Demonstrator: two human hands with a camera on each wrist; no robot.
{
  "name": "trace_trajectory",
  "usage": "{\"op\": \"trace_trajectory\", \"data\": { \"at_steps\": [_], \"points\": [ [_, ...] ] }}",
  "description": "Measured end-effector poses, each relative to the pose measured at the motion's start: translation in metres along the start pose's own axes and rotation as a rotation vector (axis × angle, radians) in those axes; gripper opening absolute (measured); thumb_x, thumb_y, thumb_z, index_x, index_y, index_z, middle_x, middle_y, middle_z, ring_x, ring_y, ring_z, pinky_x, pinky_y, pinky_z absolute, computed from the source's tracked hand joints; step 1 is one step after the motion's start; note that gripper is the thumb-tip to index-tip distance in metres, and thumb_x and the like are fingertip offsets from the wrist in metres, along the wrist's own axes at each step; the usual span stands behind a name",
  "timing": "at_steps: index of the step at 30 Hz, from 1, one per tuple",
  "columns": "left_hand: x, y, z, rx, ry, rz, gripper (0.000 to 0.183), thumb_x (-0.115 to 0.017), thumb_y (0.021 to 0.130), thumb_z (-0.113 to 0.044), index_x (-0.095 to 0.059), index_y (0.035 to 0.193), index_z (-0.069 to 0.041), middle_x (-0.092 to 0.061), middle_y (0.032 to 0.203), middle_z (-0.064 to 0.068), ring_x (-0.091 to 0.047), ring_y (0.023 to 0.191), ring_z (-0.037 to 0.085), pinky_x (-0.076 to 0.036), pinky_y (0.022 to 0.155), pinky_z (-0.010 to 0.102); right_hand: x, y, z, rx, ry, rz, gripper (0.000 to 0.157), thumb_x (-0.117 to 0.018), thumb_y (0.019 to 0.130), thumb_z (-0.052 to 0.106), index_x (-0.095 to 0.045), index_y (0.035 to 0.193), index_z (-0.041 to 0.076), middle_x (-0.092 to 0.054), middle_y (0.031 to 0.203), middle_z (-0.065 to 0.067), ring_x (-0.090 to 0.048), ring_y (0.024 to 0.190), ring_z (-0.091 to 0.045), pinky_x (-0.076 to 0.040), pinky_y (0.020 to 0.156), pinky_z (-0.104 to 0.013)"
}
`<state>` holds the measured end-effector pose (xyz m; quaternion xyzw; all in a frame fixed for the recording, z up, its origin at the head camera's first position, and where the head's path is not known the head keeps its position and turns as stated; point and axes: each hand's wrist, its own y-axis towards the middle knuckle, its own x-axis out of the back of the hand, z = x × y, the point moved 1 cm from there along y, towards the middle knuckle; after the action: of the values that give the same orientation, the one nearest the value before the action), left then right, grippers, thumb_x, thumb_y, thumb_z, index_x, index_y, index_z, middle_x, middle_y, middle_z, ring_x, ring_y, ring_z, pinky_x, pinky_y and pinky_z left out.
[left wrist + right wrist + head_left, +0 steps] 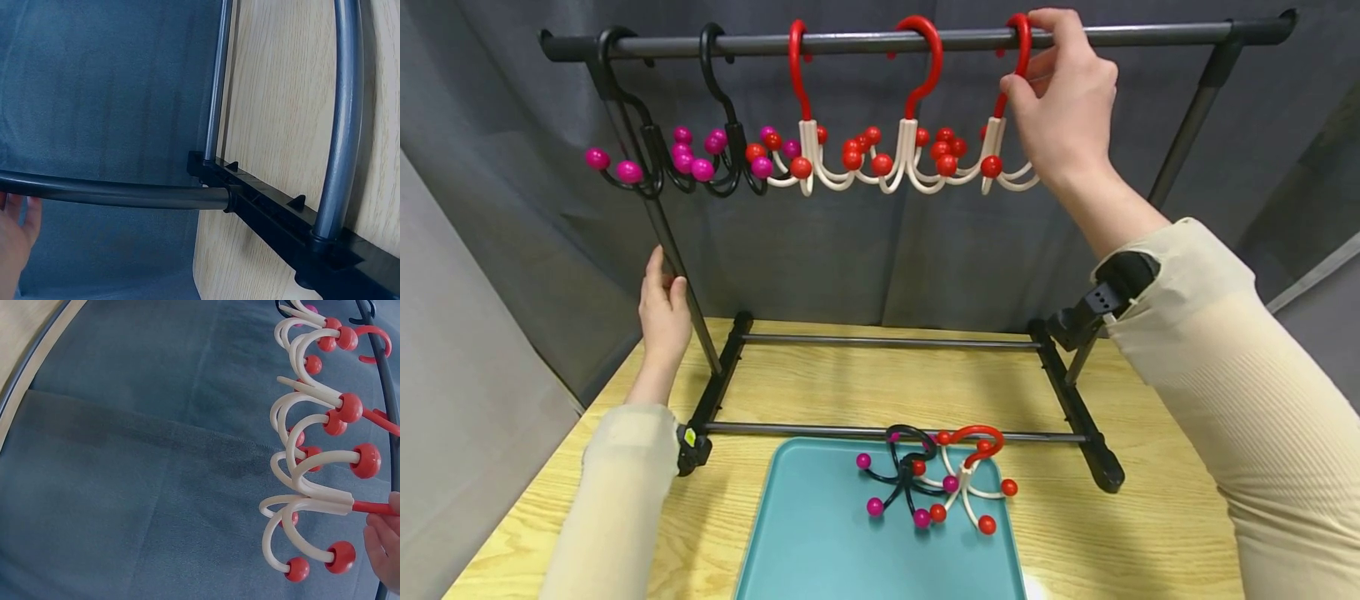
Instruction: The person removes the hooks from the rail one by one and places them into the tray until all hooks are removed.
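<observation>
My right hand [1063, 108] pinches the red hook of a red-and-white multi-arm hanger [994, 133] at the rack's top bar. The hook sits over the bar; white curved arms with red ball tips [340, 557] hang below it. Low on the left, my left hand [666, 321] is at the rack's slanted left post [125, 191], fingers fairly straight against it and thumb apart. Two more red-and-white hangers [907, 137] and two black hangers with pink balls [735, 146] hang along the top bar [850, 43] to the left.
On a blue tray [820, 533] lie a black hanger [905, 471] and a red-and-white hanger [966, 477], overlapping. The tray's far edge meets the rack's front lower bar [820, 430]. Rack feet [1097, 458] stand on the wooden table [1135, 542]. A grey curtain [820, 258] hangs behind.
</observation>
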<state>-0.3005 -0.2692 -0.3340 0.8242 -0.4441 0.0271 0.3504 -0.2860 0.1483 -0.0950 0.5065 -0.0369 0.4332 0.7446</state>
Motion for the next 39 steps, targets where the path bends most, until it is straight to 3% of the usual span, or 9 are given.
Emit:
{"op": "trace_trajectory", "data": {
  "at_steps": [9,13,18,25,32,39],
  "points": [
    [0.000,0.000,-0.001,0.007,0.003,0.012,0.050,-0.038,0.098,-0.023,-0.021,0.145,-0.026,-0.042,0.117,0.023,-0.042,0.105,0.035,-0.032,0.088,0.048,0.004,0.003,0.000,-0.015,-0.031,-0.014,0.040,-0.052,0.091,0.021,-0.047,0.130,0.019,-0.063,0.112,-0.007,-0.060,0.101,-0.014,-0.041,0.088,-0.015],
    [0.000,0.000,-0.001,0.007,0.004,0.008,0.050,-0.038,0.098,-0.022,-0.022,0.145,-0.026,-0.042,0.119,0.023,-0.043,0.107,0.034,-0.033,0.089,0.048,0.008,0.004,0.000,-0.031,-0.029,-0.017,0.038,-0.052,0.092,0.023,-0.049,0.129,0.023,-0.062,0.113,-0.006,-0.058,0.098,-0.012,-0.042,0.088,-0.016],
    [0.000,0.000,-0.001,0.010,0.001,0.006,0.050,-0.037,0.098,-0.022,-0.022,0.145,-0.026,-0.042,0.120,0.023,-0.043,0.109,0.033,-0.033,0.090,0.048,0.014,0.007,0.000,-0.038,0.021,-0.060,0.036,-0.053,0.091,0.023,-0.051,0.127,0.030,-0.061,0.114,-0.005,-0.049,0.086,0.001,-0.042,0.087,-0.016],
    [-0.001,0.000,0.000,0.011,0.008,0.007,0.049,-0.037,0.098,-0.022,-0.022,0.145,-0.025,-0.042,0.121,0.023,-0.042,0.110,0.034,-0.033,0.090,0.048,0.023,0.009,0.000,-0.054,0.062,-0.116,0.032,-0.053,0.091,0.026,-0.054,0.122,0.027,-0.059,0.114,-0.002,-0.056,0.096,-0.008,-0.042,0.087,-0.015],
    [-0.001,0.000,0.000,-0.002,0.014,0.001,0.049,-0.039,0.098,-0.020,-0.023,0.144,-0.024,-0.042,0.119,0.024,-0.043,0.108,0.035,-0.033,0.090,0.048,0.035,0.006,0.001,-0.041,0.096,-0.177,0.025,-0.054,0.090,0.026,-0.060,0.114,0.022,-0.060,0.109,0.005,-0.052,0.087,0.005,-0.042,0.085,-0.014],
    [-0.001,0.000,0.000,0.002,0.007,0.000,0.049,-0.039,0.098,-0.020,-0.023,0.144,-0.025,-0.042,0.120,0.024,-0.043,0.109,0.034,-0.033,0.091,0.048,0.044,0.000,0.001,-0.019,0.124,-0.213,0.024,-0.057,0.088,0.027,-0.063,0.111,0.020,-0.062,0.109,0.003,-0.056,0.091,-0.001,-0.042,0.085,-0.012]
  ]
}}
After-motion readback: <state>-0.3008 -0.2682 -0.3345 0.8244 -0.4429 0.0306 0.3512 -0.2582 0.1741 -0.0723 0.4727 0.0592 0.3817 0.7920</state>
